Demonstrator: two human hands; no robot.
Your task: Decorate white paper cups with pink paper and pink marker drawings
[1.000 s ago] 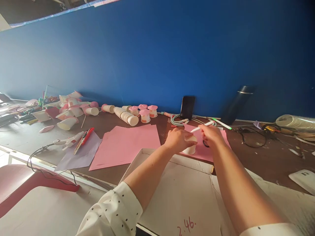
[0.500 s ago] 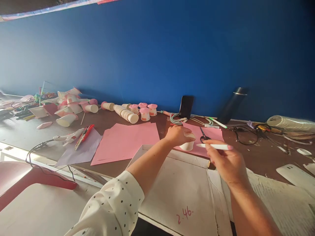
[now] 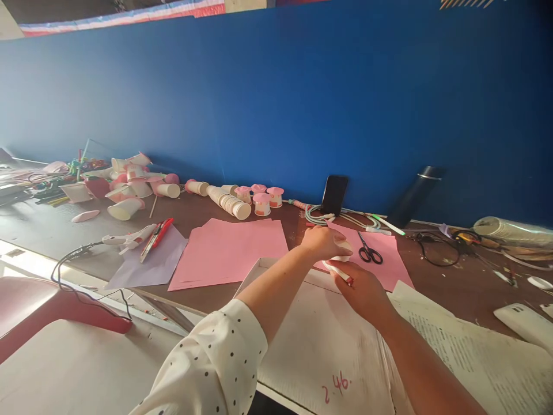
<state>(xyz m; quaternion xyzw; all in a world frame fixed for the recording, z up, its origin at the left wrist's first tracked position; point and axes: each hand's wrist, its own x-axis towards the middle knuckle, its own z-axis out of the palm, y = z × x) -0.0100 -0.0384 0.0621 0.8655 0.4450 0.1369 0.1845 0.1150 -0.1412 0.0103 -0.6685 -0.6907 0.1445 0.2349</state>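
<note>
My left hand (image 3: 323, 242) is closed around a small white paper cup (image 3: 344, 250), mostly hidden behind the fingers. In my right hand (image 3: 363, 293) is a white marker pen (image 3: 339, 271), lying across the fingers right beside the cup's lower side; its tip is hard to make out. Both hands are close together above the near edge of a pink paper sheet (image 3: 391, 262). On that sheet, just right of the cup, lie black-handled scissors (image 3: 370, 251).
A white cardboard box (image 3: 298, 340) fills the foreground. To the left are a pink paper stack (image 3: 228, 248), a red utility knife (image 3: 156, 239) and a glue gun (image 3: 129, 237). Behind stand a row of nested cups (image 3: 228, 202), pink-topped cups (image 3: 261, 204), a phone (image 3: 334, 195) and a dark bottle (image 3: 417, 196).
My right hand has moved left and down from beside the scissors, bringing the marker to the cup. My left hand still holds the cup. The camera view has shifted slightly.
</note>
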